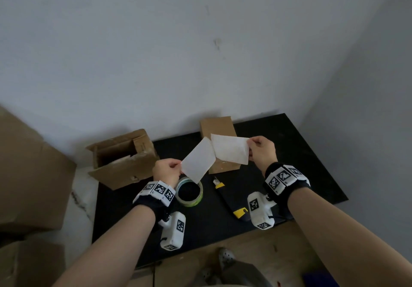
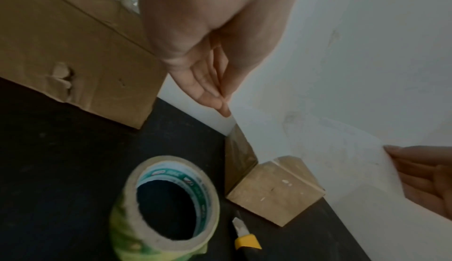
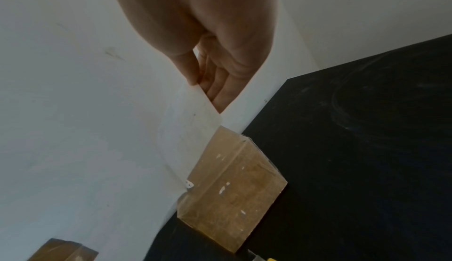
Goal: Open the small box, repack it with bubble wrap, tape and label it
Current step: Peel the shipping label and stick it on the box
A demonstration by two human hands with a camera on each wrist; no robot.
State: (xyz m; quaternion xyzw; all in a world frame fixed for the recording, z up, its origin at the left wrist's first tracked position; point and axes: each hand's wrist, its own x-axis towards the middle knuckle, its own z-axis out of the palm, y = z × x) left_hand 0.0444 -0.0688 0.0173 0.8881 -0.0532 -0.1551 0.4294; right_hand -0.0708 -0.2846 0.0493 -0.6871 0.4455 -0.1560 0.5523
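Label peeled apart above the small box

Both hands work over the small box (image 1: 219,144), which sits taped shut by the wall. The left hand (image 1: 166,172) pinches the backing sheet (image 1: 198,162); the right hand (image 1: 262,149) pinches the label (image 1: 230,149). Best to finish separating slowly, keep the label flat, then lower it squarely onto the box top, clear of the tape roll (image 1: 189,192) just in front.

Black table (image 1: 301,153) with two boxes (image 1: 219,144), tape roll (image 1: 189,192), knife (image 1: 219,185).
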